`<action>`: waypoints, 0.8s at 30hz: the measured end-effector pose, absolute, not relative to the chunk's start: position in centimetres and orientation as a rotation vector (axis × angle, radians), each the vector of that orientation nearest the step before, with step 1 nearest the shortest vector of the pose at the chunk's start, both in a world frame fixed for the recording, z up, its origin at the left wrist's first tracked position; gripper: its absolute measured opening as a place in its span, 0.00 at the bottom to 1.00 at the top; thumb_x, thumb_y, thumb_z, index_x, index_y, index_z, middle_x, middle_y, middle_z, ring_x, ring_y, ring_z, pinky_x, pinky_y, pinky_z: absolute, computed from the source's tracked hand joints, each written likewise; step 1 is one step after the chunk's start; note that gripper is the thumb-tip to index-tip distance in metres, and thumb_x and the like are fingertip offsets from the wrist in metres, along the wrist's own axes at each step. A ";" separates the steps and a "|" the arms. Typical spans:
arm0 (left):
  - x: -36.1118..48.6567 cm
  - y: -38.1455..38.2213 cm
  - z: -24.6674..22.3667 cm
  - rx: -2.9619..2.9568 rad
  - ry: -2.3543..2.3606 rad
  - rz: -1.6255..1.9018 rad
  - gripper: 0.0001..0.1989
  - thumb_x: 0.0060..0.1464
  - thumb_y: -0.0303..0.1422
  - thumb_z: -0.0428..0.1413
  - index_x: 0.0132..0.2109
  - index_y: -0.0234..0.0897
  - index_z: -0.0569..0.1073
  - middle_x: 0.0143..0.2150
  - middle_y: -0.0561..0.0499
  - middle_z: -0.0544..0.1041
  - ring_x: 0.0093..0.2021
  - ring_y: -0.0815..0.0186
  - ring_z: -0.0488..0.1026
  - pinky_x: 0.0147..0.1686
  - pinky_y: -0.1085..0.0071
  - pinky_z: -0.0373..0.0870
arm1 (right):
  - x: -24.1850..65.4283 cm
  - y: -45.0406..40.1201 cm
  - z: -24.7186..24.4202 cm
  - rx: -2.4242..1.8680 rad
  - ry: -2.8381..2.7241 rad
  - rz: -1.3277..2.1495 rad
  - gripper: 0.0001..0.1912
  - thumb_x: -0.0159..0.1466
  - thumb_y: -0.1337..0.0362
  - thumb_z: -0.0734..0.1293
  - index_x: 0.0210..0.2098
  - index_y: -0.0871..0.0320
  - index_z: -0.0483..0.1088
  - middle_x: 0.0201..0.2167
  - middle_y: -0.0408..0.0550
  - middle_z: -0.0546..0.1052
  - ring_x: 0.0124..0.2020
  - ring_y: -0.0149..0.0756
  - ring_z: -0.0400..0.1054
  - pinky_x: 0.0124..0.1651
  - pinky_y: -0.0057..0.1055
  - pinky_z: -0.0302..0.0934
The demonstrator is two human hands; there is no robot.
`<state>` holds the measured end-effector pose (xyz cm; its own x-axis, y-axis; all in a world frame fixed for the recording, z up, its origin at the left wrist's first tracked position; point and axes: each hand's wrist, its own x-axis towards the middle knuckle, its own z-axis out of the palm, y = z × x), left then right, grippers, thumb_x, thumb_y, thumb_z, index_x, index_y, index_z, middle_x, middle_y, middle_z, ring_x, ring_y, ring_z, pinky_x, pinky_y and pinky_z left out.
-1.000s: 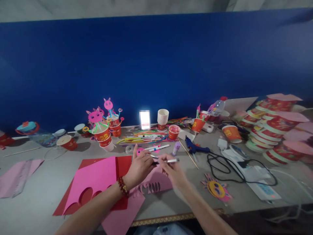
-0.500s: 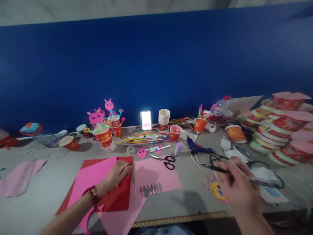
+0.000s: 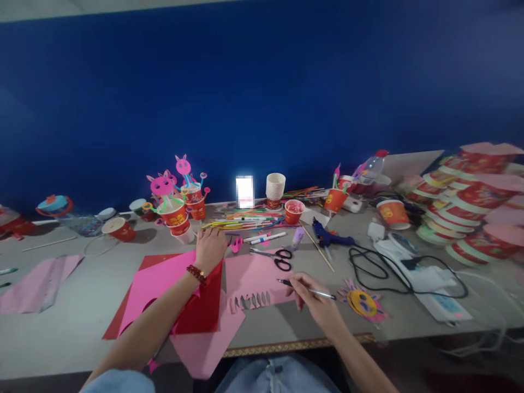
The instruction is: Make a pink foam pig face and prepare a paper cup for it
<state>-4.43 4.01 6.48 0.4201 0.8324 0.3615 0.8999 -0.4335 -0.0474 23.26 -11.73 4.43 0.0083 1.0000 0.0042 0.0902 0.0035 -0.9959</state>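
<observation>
Beyond the pen [image 3: 318,293] — red cups [image 3: 336,198] bear illegible lettering [image 3: 392,210].

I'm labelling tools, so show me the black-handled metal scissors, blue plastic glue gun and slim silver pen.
Black-handled metal scissors [image 3: 274,255]: head view, where blades meet handles.
Blue plastic glue gun [image 3: 324,236]: head view, on the body.
Slim silver pen [image 3: 321,293]: head view, on the rear barrel.

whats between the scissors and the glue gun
In the head view, a wooden stick and a purple tube sit between the scissors and the glue gun.
</observation>
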 end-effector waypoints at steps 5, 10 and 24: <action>-3.7 0.8 6.2 -2.738 -1.209 -0.527 0.10 0.63 0.32 0.48 0.42 0.37 0.74 0.43 0.44 0.77 0.48 0.55 0.70 0.53 0.54 0.62 | 23.1 -12.3 3.7 -1.372 -1.436 1.047 0.11 0.64 0.57 0.65 0.40 0.57 0.73 0.24 0.42 0.73 0.21 0.31 0.64 0.25 0.27 0.58; -2.7 -3.4 4.6 -3.252 -0.506 -0.522 0.15 0.63 0.29 0.48 0.54 0.35 0.70 0.55 0.44 0.75 0.57 0.58 0.67 0.59 0.58 0.63 | 22.6 -12.4 3.0 -1.361 -1.474 0.976 0.08 0.64 0.63 0.62 0.29 0.56 0.67 0.20 0.40 0.68 0.21 0.31 0.62 0.24 0.26 0.54; -0.8 -2.5 2.2 -3.390 -0.502 -0.383 0.22 0.66 0.35 0.46 0.65 0.41 0.61 0.65 0.46 0.67 0.65 0.58 0.62 0.64 0.54 0.56 | 22.0 -10.9 2.3 -1.323 -1.593 0.792 0.07 0.59 0.69 0.62 0.25 0.55 0.63 0.20 0.38 0.64 0.22 0.30 0.59 0.26 0.26 0.53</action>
<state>-0.81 -2.53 2.19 0.9345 0.3132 0.1691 0.2461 -0.9118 0.3287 22.02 -10.89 2.31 -0.0314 0.9722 0.2321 0.4017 0.2249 -0.8877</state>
